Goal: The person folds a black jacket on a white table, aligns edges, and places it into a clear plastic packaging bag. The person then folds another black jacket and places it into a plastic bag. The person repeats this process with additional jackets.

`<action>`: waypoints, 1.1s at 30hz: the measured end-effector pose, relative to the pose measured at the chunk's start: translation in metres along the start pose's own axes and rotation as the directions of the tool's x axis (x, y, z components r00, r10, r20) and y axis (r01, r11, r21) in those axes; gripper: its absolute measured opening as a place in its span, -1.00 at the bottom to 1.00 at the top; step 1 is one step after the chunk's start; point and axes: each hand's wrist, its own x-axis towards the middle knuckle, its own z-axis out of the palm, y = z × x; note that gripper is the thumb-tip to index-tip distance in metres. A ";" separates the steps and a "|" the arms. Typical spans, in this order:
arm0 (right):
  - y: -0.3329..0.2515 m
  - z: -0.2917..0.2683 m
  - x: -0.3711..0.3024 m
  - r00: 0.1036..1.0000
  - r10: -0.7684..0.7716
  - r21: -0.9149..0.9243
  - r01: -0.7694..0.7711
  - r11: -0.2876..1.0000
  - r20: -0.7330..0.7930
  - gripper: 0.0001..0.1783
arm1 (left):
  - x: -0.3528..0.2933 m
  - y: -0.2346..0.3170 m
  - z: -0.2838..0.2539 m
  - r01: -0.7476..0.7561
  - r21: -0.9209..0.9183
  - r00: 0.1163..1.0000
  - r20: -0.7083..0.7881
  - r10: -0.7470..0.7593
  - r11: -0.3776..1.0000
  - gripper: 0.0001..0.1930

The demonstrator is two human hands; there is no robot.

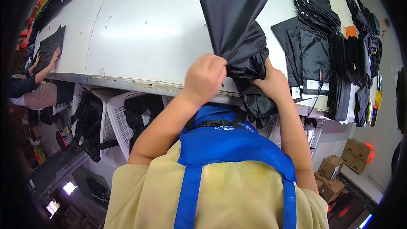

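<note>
A black, shiny piece of fabric (231,8) lies over the front of the white table, fanned out at its far end and bunched up nearer to me. My left hand (206,76) is closed on a gathered fold at its middle. On the right side of the bundle, my right hand (273,80) grips the crumpled part, its fingers partly hidden behind the cloth. The near end of the fabric hangs past the table edge in front of my blue apron (237,146).
Stacks of folded black fabric pieces (313,55) lie to the right on the table (140,29). White plastic crates (121,116) with black cloth stand under the front edge. At the far left a co-worker's hands (54,57) touch another black piece. Cardboard boxes (330,166) sit lower right.
</note>
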 end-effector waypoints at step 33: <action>-0.007 -0.036 -0.022 0.978 0.104 0.101 -0.086 0.991 -0.179 0.01 | 0.050 0.050 0.005 0.102 -0.124 0.992 -0.063 -0.110 0.987 -0.73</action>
